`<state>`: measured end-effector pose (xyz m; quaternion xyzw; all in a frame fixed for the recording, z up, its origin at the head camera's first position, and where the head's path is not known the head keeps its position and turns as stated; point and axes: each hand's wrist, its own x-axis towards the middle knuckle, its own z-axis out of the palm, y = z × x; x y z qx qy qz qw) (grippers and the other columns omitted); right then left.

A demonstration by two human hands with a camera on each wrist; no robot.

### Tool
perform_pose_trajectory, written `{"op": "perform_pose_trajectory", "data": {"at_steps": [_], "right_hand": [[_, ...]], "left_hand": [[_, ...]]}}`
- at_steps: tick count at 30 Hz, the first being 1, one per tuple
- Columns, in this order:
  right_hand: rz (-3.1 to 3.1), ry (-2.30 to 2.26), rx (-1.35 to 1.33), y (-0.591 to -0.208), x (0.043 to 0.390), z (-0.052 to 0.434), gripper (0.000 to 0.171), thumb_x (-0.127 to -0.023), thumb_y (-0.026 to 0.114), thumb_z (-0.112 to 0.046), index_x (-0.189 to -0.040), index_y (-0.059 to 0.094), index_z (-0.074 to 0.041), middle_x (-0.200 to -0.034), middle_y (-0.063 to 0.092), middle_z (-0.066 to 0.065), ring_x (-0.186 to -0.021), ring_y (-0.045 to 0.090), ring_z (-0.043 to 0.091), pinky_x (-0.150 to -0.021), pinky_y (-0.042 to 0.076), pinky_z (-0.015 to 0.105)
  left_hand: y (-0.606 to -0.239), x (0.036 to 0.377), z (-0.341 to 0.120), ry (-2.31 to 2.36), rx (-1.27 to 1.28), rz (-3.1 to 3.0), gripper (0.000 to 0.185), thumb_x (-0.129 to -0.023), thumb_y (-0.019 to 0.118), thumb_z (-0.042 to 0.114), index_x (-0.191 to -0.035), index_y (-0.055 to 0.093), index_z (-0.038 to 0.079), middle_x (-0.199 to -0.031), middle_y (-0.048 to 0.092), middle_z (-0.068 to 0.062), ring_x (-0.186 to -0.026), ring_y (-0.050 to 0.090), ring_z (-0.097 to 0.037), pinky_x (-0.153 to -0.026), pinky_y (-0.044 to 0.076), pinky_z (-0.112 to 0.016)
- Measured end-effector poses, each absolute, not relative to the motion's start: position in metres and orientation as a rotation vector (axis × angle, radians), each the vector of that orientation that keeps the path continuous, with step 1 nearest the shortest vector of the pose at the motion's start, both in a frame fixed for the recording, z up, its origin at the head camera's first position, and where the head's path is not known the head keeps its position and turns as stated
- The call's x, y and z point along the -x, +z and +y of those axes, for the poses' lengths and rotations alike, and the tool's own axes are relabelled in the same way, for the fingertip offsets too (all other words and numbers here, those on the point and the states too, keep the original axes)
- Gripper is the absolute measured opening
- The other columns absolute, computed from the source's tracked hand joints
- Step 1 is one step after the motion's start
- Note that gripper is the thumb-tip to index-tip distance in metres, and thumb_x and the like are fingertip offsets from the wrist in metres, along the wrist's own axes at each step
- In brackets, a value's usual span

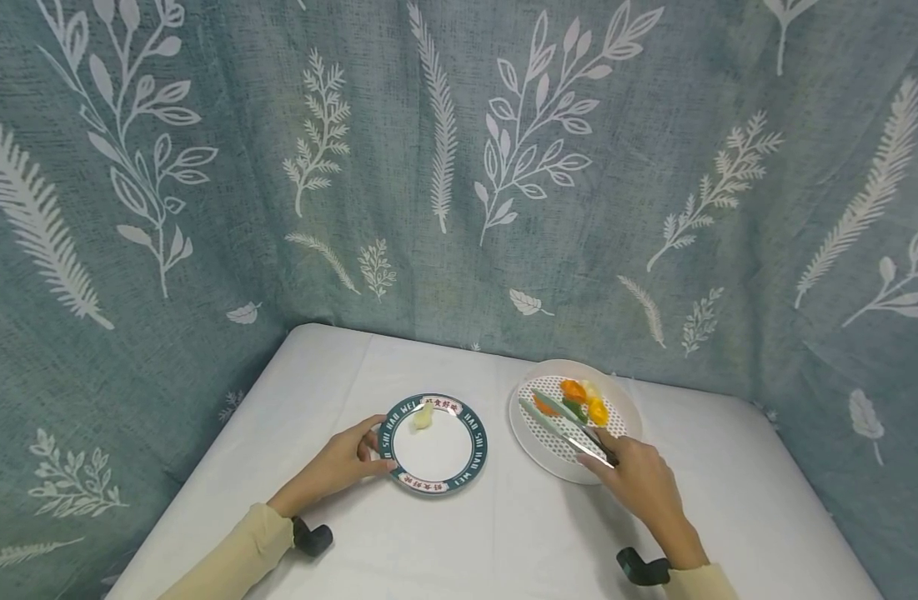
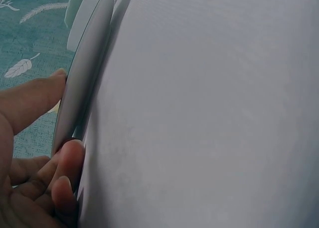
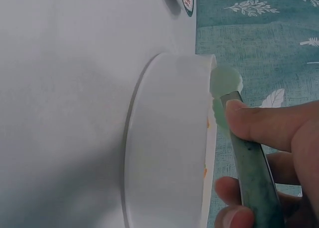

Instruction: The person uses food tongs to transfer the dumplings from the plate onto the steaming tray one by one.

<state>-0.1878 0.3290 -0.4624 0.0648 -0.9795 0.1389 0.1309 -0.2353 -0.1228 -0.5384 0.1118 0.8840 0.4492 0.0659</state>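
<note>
On the white tabletop point(image 1: 504, 533) there are two dishes side by side, a bit apart: a green-rimmed plate point(image 1: 432, 445) on the left and a white dotted bowl point(image 1: 574, 419) on the right. The left hand point(image 1: 343, 464) steadies the plate, with its thumb and fingers point(image 2: 70, 158) curled onto the near-left rim; the left wrist view shows that pinch on the edge pretty clearly. One pale, yellowish piece of food point(image 1: 423, 417) sits near the far rim of the plate, touching nothing else.

The right hand point(image 1: 639, 483) grips a pair of green tongs point(image 1: 567, 425), thumb pressed on top of the handle and fingers wrapped under it. The tongs reach over the bowl, with their tips by the orange and green food pieces point(image 1: 579, 402) piled at the far side. I honestly can't tell if the tips have anything clamped between them yet; they look nearly closed, but it's too small to call.

Going by how things lie, the step looks like picking a piece out of the bowl. If I were doing it, I'd go for one piece only, the one sitting loosest at the edge of the pile, and come in low with the tips on either side of it. Squeeze gently since the stuff looks soft and slippery. Keep the plate pinned where it is so it doesn't skate on the smooth cloth.
</note>
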Motion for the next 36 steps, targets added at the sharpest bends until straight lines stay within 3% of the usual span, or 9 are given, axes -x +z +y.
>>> {"op": "perform_pose_trajectory", "data": {"at_steps": [4, 9, 13, 17, 36], "right_hand": [[-2.826, 0.408, -0.193, -0.458, 0.186, 0.325, 0.062, -0.088, 0.08, -0.046, -0.13, 0.07, -0.001, -0.11, 0.072, 0.025, -0.082, 0.069, 0.033, -0.061, 0.051, 0.048], [-2.843, 0.449, -0.165, -0.454, 0.186, 0.316, 0.063, -0.088, 0.081, -0.045, -0.131, 0.069, -0.001, -0.091, 0.073, 0.012, -0.071, 0.057, 0.021, -0.055, 0.043, 0.038], [-2.866, 0.483, -0.172, -0.453, 0.185, 0.304, 0.064, -0.088, 0.08, -0.047, -0.133, 0.069, -0.003, -0.071, 0.057, 0.0, -0.063, 0.045, 0.015, -0.052, 0.034, 0.032], [-2.884, 0.501, -0.202, -0.458, 0.184, 0.29, 0.061, -0.087, 0.081, -0.046, -0.133, 0.07, -0.007, -0.062, 0.043, -0.004, -0.057, 0.039, 0.012, -0.05, 0.031, 0.029], [-2.924, 0.517, -0.329, -0.47, 0.179, 0.233, 0.051, -0.083, 0.085, -0.043, -0.127, 0.075, -0.017, -0.063, 0.045, -0.01, -0.058, 0.039, 0.009, -0.052, 0.033, 0.027]], "left_hand": [[-0.538, 0.235, -0.123, 1.356, -0.333, 2.665, 0.085, -0.082, 0.088, 0.034, -0.153, 0.047, 0.012, -0.098, 0.059, 0.004, -0.078, 0.052, -0.014, -0.065, 0.045, -0.031], [-0.538, 0.235, -0.123, 1.366, -0.336, 2.66, 0.085, -0.082, 0.088, 0.033, -0.153, 0.047, 0.011, -0.098, 0.059, 0.004, -0.077, 0.052, -0.014, -0.065, 0.045, -0.03], [-0.538, 0.235, -0.122, 1.364, -0.337, 2.662, 0.085, -0.082, 0.088, 0.033, -0.153, 0.047, 0.011, -0.098, 0.059, 0.004, -0.078, 0.052, -0.014, -0.065, 0.045, -0.03], [-0.537, 0.234, -0.122, 1.36, -0.332, 2.667, 0.085, -0.082, 0.088, 0.033, -0.153, 0.047, 0.011, -0.099, 0.06, 0.004, -0.078, 0.052, -0.014, -0.066, 0.045, -0.03], [-0.537, 0.233, -0.122, 1.372, -0.339, 2.667, 0.084, -0.082, 0.088, 0.033, -0.152, 0.048, 0.011, -0.099, 0.059, 0.004, -0.078, 0.052, -0.014, -0.066, 0.045, -0.03]]}}
